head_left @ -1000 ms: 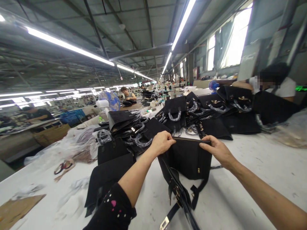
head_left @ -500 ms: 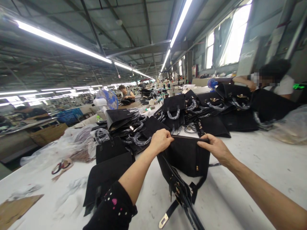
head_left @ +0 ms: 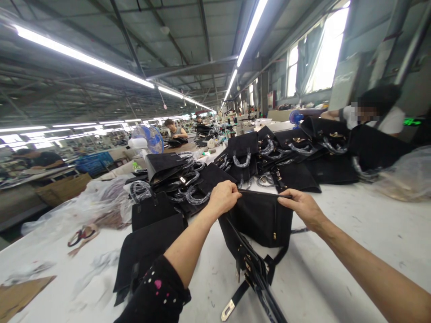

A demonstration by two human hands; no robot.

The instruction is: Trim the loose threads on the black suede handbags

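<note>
A black bag (head_left: 257,217) stands over the white table in front of me, one panel with a short zipper and gold pull facing me. My left hand (head_left: 225,196) pinches the top edge of this panel at its left end. At its right end, my right hand (head_left: 299,204) grips the same edge between thumb and fingers. Straps and gold fittings hang at the bag's near side, with a gold-tipped strap (head_left: 232,303) lying on the table. Under my left forearm lies another black bag (head_left: 144,251).
Piles of black bags (head_left: 242,148) with plastic-wrapped handles span the back of the white table (head_left: 367,237). Clear plastic (head_left: 407,175) lies at the right, cardboard (head_left: 23,291) at the lower left. A fan (head_left: 151,139) and several people are beyond.
The whole view has shifted slightly, with the scene now a little farther left. Both hands keep their hold on the bag's top edge; the person at the right has moved slightly.
</note>
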